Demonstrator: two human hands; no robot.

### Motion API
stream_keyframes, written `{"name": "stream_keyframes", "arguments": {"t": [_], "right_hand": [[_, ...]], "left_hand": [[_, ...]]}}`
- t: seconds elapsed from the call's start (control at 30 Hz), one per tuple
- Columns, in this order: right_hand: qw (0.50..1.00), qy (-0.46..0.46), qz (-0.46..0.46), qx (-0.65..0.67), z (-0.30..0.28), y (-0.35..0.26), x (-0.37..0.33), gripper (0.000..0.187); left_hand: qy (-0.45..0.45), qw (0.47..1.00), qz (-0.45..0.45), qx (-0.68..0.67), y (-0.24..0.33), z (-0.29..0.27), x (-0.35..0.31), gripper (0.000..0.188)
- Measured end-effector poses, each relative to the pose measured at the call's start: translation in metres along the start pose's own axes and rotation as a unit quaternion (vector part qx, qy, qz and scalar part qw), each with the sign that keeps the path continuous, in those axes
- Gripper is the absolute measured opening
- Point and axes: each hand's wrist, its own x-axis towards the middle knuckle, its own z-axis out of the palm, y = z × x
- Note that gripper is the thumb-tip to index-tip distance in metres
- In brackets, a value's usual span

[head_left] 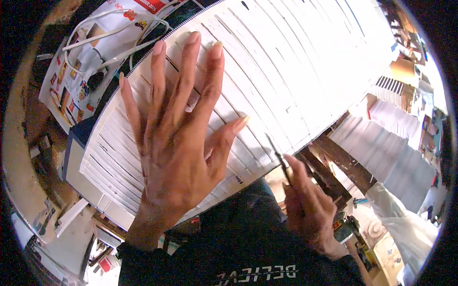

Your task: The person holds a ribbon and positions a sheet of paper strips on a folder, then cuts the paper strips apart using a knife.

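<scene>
A broad white sheet-like surface lies across the view in front of me. Roughly parallel dark lines or slits run over it, and its long edges look dark and finely toothed. My left hand rests flat on its left part, palm down with the fingers spread. By the near edge, my right hand is closed around a slim, pointed knife-like tool. The tool's thin tip points up and left over the white surface. The right fingers are slightly blurred, and the tool's handle is mostly hidden in them.
White cable loops over a colourful printed sheet at the upper left. Large paper stacks stand on the right, above clear plastic wrapping. A dark box-like edge sits beside the white surface's left end.
</scene>
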Motion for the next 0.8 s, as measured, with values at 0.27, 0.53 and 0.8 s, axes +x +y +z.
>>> {"name": "stream_keyframes", "arguments": {"t": [0.27, 0.53, 0.8], "right_hand": [[0.997, -0.037, -0.046, 0.057, 0.011, 0.001, 0.003, 0.063], [0.999, -0.037, -0.031, -0.005, 0.005, -0.011, 0.008, 0.066], [0.998, -0.004, -0.031, -0.06, 0.016, -0.02, 0.001, 0.064]], "left_hand": [[0.005, 1.0, -0.003, -0.012, 0.001, 0.0, -0.001, 0.075], [-0.003, 1.0, 0.002, 0.003, 0.001, 0.001, -0.001, 0.077], [0.165, 0.972, 0.126, 0.112, -0.045, 0.053, 0.0, 0.078]]}}
